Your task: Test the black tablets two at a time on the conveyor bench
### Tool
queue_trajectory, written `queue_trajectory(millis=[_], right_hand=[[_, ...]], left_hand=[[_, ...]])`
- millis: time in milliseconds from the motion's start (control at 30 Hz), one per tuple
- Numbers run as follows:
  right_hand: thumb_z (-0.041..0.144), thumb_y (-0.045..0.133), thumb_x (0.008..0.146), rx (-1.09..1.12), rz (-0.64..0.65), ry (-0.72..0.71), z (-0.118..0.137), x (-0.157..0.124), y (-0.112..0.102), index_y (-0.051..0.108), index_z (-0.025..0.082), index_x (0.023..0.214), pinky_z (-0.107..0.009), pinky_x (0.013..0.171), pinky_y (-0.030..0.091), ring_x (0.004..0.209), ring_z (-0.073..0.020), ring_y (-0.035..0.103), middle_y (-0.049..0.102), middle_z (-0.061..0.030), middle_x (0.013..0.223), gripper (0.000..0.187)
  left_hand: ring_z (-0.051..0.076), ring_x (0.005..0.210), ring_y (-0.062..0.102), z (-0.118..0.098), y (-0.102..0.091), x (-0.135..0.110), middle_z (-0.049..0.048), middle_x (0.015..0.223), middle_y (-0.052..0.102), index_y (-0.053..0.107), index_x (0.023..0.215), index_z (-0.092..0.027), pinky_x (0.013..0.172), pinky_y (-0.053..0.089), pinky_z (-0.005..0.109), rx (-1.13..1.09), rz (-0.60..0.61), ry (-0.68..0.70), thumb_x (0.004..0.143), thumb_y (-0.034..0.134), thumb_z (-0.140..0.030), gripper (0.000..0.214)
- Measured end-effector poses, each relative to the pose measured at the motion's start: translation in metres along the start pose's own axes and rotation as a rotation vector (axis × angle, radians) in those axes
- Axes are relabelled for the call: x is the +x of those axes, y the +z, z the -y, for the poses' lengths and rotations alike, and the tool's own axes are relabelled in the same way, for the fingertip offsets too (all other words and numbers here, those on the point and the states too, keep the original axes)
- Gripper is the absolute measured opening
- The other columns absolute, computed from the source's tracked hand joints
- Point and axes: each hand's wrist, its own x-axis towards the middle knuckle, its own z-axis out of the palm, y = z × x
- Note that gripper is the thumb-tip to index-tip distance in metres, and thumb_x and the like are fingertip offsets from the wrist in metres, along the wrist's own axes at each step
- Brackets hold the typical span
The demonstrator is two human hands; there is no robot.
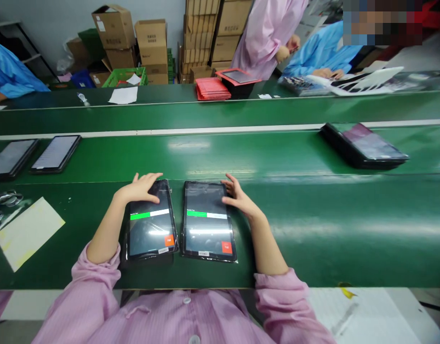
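Basically two tablets lie side by side on the green counter (313, 229), long axes running away from the person, screens up and lit with green bars. The left hand (141, 187) rests flat on the far end of the left tablet (151, 234), its fingers (153, 177) spread and released, not gripping. The right hand (241, 197) sits against the far right corner of the right tablet (208, 234), its fingers (230, 181) loose and extended along the edge, touching but not clenched. Each hand is on the tablet on its own side, and both tablets stretch from the fingers back toward the body. The tablets nearly touch. A pale sheet (28, 231) lies well to the left.
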Motion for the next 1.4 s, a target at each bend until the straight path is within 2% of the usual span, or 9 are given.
queue_trajectory(millis=[67, 167, 400, 533, 600, 700, 833, 1167, 1400], right_hand=[[0.055, 0.089, 0.056, -0.145, 0.187, -0.082, 0.006, -0.006, -0.003, 0.023, 0.026, 0.156, -0.052, 0.117, 0.032, 0.145, -0.0352, 0.034, 0.034, -0.0159, 0.158, 0.123], [0.057, 0.088, 0.058, -0.299, 0.274, -0.153, 0.011, -0.011, -0.004, 0.011, 0.023, 0.16, -0.053, 0.121, 0.023, 0.152, -0.0374, 0.018, 0.014, -0.0158, 0.166, 0.132], [0.054, 0.09, 0.057, -0.205, 0.231, -0.101, 0.011, -0.007, -0.004, 0.015, 0.026, 0.158, -0.055, 0.119, 0.028, 0.149, -0.0362, 0.027, 0.026, -0.0174, 0.161, 0.129], [0.055, 0.082, 0.066, -0.005, -0.101, 0.105, 0.0, -0.012, 0.002, 0.05, 0.028, 0.136, -0.047, 0.098, 0.051, 0.11, -0.0278, 0.064, 0.063, -0.0106, 0.122, 0.082], [0.057, 0.076, 0.069, 0.034, -0.219, 0.18, -0.007, -0.021, 0.008, 0.062, 0.025, 0.114, -0.043, 0.085, 0.056, 0.086, -0.0229, 0.066, 0.067, -0.0053, 0.096, 0.057], [0.058, 0.074, 0.069, 0.041, -0.322, 0.18, -0.013, -0.037, 0.021, 0.064, 0.023, 0.098, -0.041, 0.077, 0.056, 0.077, -0.0227, 0.065, 0.069, -0.0051, 0.085, 0.047], [0.06, 0.072, 0.07, 0.018, -0.462, 0.192, -0.01, -0.052, 0.035, 0.066, 0.021, 0.091, -0.043, 0.08, 0.056, 0.082, -0.0266, 0.068, 0.072, -0.01, 0.087, 0.045], [0.06, 0.073, 0.069, -0.074, -0.465, 0.21, 0.0, -0.054, 0.033, 0.065, 0.021, 0.076, -0.041, 0.071, 0.055, 0.071, -0.0258, 0.067, 0.071, -0.008, 0.074, 0.04], [0.055, 0.076, 0.067, 0.081, -0.414, 0.197, -0.005, -0.05, 0.033, 0.065, 0.021, 0.093, -0.041, 0.077, 0.056, 0.079, -0.0249, 0.067, 0.072, -0.0078, 0.084, 0.044]], left_hand=[[0.041, 0.15, 0.017, -0.004, 0.009, 0.0, 0.0207, 0.164, 0.021, 0.003, 0.159, -0.027, 0.115, 0.001, 0.071, 0.02, 0.141, 0.034, 0.071, 0.073, -0.058, 0.117], [0.045, 0.151, 0.008, -0.011, 0.019, 0.001, 0.0282, 0.163, 0.013, -0.007, 0.159, -0.023, 0.11, -0.005, 0.075, 0.075, 0.186, 0.014, 0.065, 0.078, -0.059, 0.132], [0.044, 0.151, 0.008, -0.013, 0.016, 0.003, 0.0279, 0.162, 0.015, -0.009, 0.159, -0.02, 0.111, -0.004, 0.074, 0.052, 0.186, -0.005, 0.069, 0.074, -0.06, 0.128], [0.038, 0.153, 0.006, -0.017, 0.019, 0.008, 0.0222, 0.164, 0.015, 0.019, 0.155, -0.028, 0.115, -0.002, 0.07, -0.021, 0.137, 0.065, 0.082, 0.067, -0.05, 0.09], [0.037, 0.153, 0.004, -0.021, 0.022, 0.011, 0.0173, 0.164, 0.017, 0.042, 0.141, -0.03, 0.116, 0.0, 0.068, -0.024, 0.137, 0.089, 0.083, 0.069, -0.044, 0.065], [0.039, 0.152, 0.008, -0.024, 0.024, 0.014, 0.0116, 0.161, 0.022, 0.057, 0.121, -0.031, 0.116, 0.003, 0.068, -0.014, 0.149, 0.087, 0.082, 0.071, -0.038, 0.042], [0.038, 0.145, 0.024, -0.028, 0.019, 0.014, 0.0083, 0.152, 0.031, 0.062, 0.115, -0.032, 0.118, 0.013, 0.062, 0.007, 0.119, 0.09, 0.079, 0.077, -0.036, 0.04], [0.036, 0.137, 0.039, -0.02, 0.014, 0.014, 0.0087, 0.147, 0.038, 0.064, 0.119, -0.031, 0.113, 0.031, 0.047, -0.029, 0.07, 0.127, 0.078, 0.078, -0.029, 0.043], [0.025, 0.122, 0.056, -0.011, 0.008, 0.016, 0.004, 0.143, 0.046, 0.066, 0.118, -0.032, 0.104, 0.042, 0.037, -0.096, 0.038, 0.131, 0.086, 0.059, -0.015, 0.037]])
